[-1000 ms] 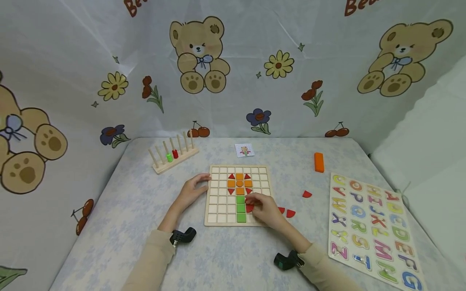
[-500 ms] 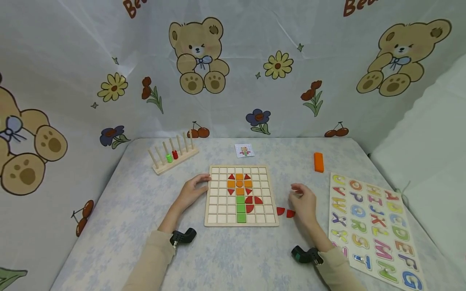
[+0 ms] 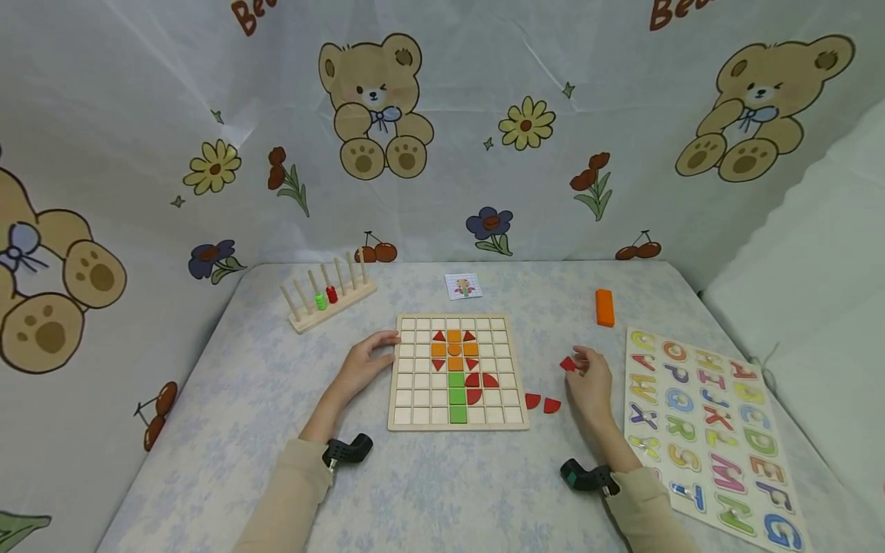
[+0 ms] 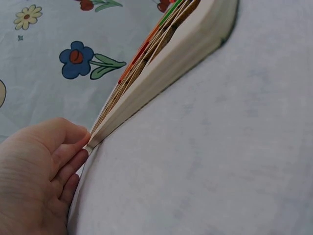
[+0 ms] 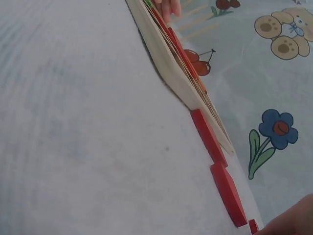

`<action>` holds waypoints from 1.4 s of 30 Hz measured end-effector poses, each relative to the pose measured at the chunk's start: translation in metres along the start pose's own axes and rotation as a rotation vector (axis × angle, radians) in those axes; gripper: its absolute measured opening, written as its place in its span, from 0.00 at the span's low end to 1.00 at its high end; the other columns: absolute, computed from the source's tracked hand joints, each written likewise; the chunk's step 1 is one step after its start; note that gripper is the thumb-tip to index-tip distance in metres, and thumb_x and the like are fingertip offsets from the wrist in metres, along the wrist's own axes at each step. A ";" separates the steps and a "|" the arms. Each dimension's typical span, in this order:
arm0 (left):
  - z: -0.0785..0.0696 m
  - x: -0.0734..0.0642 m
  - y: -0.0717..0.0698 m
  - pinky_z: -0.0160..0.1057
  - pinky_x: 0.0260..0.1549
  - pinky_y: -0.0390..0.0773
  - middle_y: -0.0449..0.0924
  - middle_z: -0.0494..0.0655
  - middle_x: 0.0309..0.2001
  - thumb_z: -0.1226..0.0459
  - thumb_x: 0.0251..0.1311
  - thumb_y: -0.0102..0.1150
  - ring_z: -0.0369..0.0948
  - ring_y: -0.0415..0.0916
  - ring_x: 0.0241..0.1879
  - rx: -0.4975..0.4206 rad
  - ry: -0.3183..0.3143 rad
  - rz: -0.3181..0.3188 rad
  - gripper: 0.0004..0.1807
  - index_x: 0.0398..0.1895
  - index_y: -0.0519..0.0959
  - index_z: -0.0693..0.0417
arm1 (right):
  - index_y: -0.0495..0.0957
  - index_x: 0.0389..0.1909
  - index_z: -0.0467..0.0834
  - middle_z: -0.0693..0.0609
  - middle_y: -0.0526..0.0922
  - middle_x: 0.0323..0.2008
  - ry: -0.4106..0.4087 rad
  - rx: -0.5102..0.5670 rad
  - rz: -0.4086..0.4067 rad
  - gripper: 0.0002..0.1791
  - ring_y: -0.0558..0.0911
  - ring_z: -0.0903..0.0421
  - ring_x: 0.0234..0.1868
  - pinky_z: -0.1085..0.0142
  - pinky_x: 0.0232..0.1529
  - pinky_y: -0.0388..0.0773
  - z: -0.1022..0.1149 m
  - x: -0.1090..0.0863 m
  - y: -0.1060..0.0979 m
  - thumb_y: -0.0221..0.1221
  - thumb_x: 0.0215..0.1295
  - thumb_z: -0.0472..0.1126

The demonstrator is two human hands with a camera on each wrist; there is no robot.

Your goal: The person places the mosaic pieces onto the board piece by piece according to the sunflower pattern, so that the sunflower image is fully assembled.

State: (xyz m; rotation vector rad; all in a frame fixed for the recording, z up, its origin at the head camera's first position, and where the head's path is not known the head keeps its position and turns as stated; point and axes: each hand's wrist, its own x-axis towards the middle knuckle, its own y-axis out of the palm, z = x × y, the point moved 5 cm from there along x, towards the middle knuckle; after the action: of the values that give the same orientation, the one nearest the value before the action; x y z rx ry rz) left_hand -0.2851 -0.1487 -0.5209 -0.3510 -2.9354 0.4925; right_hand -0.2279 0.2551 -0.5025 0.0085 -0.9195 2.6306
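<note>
A wooden grid board (image 3: 418, 398) lies in the middle of the table in the head view. On it are orange squares round an orange disc (image 3: 454, 349), red triangles (image 3: 439, 365), a column of green squares (image 3: 457, 395) and red pieces (image 3: 490, 381) right of the green. My left hand (image 3: 361, 365) touches the board's left edge; in the left wrist view its fingertips (image 4: 80, 155) meet the board's corner. My right hand (image 3: 592, 392) pinches a red quarter-circle piece (image 3: 568, 364) to the right of the board. Two more red quarter-circles (image 3: 532, 401) lie by the board's right edge.
A pattern card (image 3: 463, 286) lies behind the board. At back left stands a peg rack (image 3: 335, 303) with green and red rings. An orange block (image 3: 604, 308) lies at back right, and a letter puzzle board (image 3: 698, 461) covers the right side of the table.
My right hand has left the board and moved right, where it has taken hold of the red quarter-circle that lay there. My left hand has stayed at the board's edge.
</note>
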 end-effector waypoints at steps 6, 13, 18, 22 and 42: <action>-0.001 0.000 0.000 0.57 0.71 0.61 0.79 0.57 0.60 0.68 0.66 0.59 0.53 0.69 0.68 0.010 -0.003 0.006 0.24 0.66 0.73 0.58 | 0.71 0.63 0.31 0.33 0.82 0.51 -0.109 0.005 0.148 0.27 0.79 0.40 0.51 0.47 0.60 0.76 0.009 -0.002 0.009 0.48 0.61 0.21; -0.002 0.000 0.000 0.56 0.71 0.62 0.79 0.58 0.59 0.69 0.66 0.59 0.53 0.70 0.67 0.016 -0.002 0.007 0.24 0.66 0.73 0.59 | 0.74 0.61 0.32 0.35 0.83 0.49 -0.130 0.002 0.185 0.28 0.79 0.43 0.45 0.69 0.44 0.77 0.012 -0.003 0.012 0.54 0.56 0.22; -0.002 -0.001 -0.001 0.56 0.70 0.63 0.80 0.58 0.59 0.69 0.66 0.59 0.54 0.70 0.66 0.026 0.002 0.004 0.24 0.65 0.73 0.60 | 0.75 0.60 0.31 0.34 0.83 0.48 -0.159 0.032 0.203 0.26 0.80 0.43 0.45 0.71 0.43 0.80 0.027 -0.008 0.021 0.56 0.56 0.22; -0.003 -0.001 -0.001 0.57 0.69 0.64 0.80 0.58 0.59 0.69 0.66 0.59 0.54 0.71 0.66 0.034 0.011 -0.002 0.24 0.65 0.73 0.59 | 0.75 0.60 0.31 0.35 0.82 0.50 -0.244 0.119 0.302 0.28 0.81 0.40 0.50 0.53 0.52 0.82 0.060 -0.018 0.043 0.57 0.55 0.20; -0.003 -0.001 -0.001 0.57 0.69 0.64 0.80 0.57 0.59 0.69 0.67 0.58 0.53 0.70 0.67 0.012 0.003 0.012 0.23 0.65 0.74 0.58 | 0.75 0.60 0.32 0.39 0.84 0.47 -0.470 0.277 0.717 0.30 0.83 0.44 0.50 0.65 0.45 0.78 0.145 -0.054 0.152 0.54 0.51 0.17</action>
State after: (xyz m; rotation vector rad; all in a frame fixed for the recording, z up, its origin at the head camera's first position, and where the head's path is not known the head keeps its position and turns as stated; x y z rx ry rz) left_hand -0.2841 -0.1493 -0.5181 -0.3675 -2.9277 0.5112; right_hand -0.2434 0.0395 -0.4865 0.4651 -0.7790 3.5048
